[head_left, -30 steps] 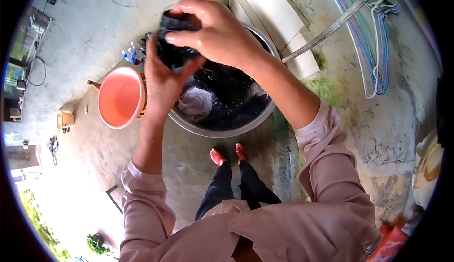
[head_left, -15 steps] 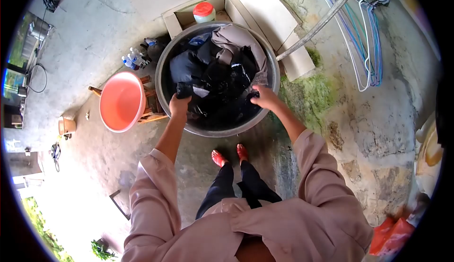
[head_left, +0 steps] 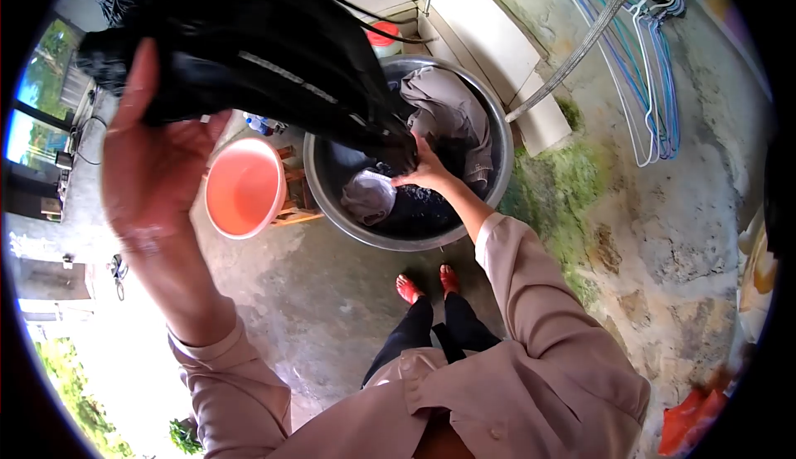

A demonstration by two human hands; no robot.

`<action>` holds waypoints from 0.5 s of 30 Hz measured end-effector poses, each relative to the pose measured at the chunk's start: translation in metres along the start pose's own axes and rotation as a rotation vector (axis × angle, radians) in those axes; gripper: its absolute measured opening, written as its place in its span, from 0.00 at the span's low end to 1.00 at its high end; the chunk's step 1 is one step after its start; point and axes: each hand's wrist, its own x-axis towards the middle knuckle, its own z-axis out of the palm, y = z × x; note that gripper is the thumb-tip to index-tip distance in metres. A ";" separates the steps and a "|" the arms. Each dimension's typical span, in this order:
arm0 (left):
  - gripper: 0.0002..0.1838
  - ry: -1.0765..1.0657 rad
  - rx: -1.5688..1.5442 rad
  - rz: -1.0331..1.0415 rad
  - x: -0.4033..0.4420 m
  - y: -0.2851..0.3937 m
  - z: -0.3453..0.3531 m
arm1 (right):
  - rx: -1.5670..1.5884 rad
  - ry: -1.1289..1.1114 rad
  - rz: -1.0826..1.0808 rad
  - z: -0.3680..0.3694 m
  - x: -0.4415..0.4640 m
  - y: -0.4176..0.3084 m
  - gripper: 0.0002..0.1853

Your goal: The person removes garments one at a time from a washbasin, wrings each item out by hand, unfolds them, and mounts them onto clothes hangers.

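Note:
A wet black garment [head_left: 274, 53] with a pale line of trim stretches from the upper left down toward the large metal basin [head_left: 319, 198]. My left hand [head_left: 162, 160], raised close to the camera, grips its upper end, partly hidden by the cloth. At the lower end, over the basin, my right hand [head_left: 427, 165] is closed on the gathered fabric. Inside the basin lie a grey-beige garment [head_left: 448, 102] and a pale greyish cloth [head_left: 369, 196] in dark water.
Left of the basin, a pink plastic tub [head_left: 245, 189] rests on a wooden stool. A red-lidded container [head_left: 383, 34] stands behind the basin. Clothes hangers [head_left: 651, 86] hang on the right near a braided hose [head_left: 572, 57]. Green moss [head_left: 560, 202] covers part of the floor.
My left hand has lifted the black garment out of the basin, up and to the left. My right hand has shifted inward and now grips its lower end. The pale cloth is more exposed.

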 end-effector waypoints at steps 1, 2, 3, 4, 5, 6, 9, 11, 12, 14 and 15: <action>0.13 -0.059 -0.005 0.004 -0.001 0.013 0.001 | 0.177 -0.044 0.020 0.022 0.016 0.032 0.56; 0.13 -0.115 -0.010 0.006 0.000 0.021 0.000 | 0.360 -0.073 0.045 0.022 0.011 0.010 0.43; 0.12 -0.050 -0.066 0.019 0.001 0.022 -0.001 | 0.541 -0.098 0.075 0.021 0.005 -0.014 0.29; 0.12 0.012 -0.027 0.045 0.004 0.023 -0.011 | 0.438 -0.099 0.185 0.008 0.001 -0.037 0.26; 0.12 0.074 0.010 0.070 0.011 0.020 -0.031 | 0.333 -0.101 0.296 -0.005 -0.004 -0.047 0.22; 0.13 0.137 0.047 0.093 0.017 0.011 -0.050 | 0.225 -0.102 0.406 -0.015 -0.007 -0.047 0.19; 0.16 0.383 0.169 0.176 0.026 -0.047 -0.084 | -0.378 0.154 0.210 -0.053 -0.009 -0.015 0.32; 0.19 0.501 0.265 0.102 0.040 -0.089 -0.142 | -0.404 0.120 0.257 -0.080 -0.009 -0.050 0.35; 0.20 0.563 0.307 0.073 0.046 -0.114 -0.165 | -0.388 0.038 0.248 -0.094 -0.004 -0.067 0.36; 0.20 0.581 0.299 -0.036 0.049 -0.160 -0.198 | -0.367 0.101 -0.011 -0.102 0.003 -0.092 0.35; 0.21 0.633 0.376 -0.095 0.048 -0.173 -0.193 | -0.351 0.130 -0.141 -0.103 0.006 -0.106 0.35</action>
